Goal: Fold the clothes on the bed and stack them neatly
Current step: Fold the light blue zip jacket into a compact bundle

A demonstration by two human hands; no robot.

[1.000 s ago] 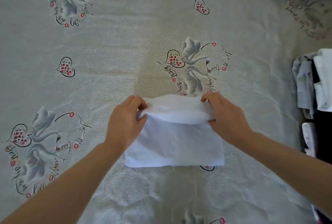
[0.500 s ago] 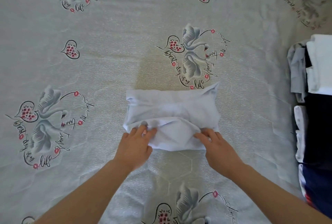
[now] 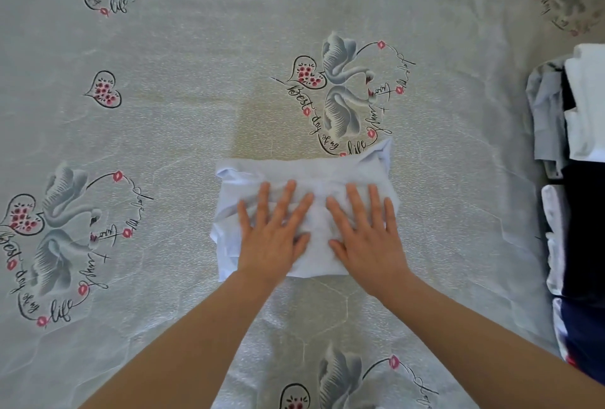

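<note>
A pale blue-white garment (image 3: 314,172) lies folded into a small rectangle in the middle of the bed. My left hand (image 3: 273,231) lies flat on its left half with fingers spread and straight. My right hand (image 3: 366,231) lies flat on its right half the same way, palm down. One corner of the cloth sticks up at the far right (image 3: 384,149). The folded clothes stack (image 3: 586,107) sits at the right edge of the view.
The bed is covered by a grey sheet (image 3: 163,133) printed with swans and hearts. The stack at the right holds white, light blue and dark navy pieces (image 3: 586,231). Open sheet lies to the left and beyond the garment.
The far edge of the garment was pulled over toward me into a fold. My hands then let go of the edge and now press flat on top of the folded cloth.
</note>
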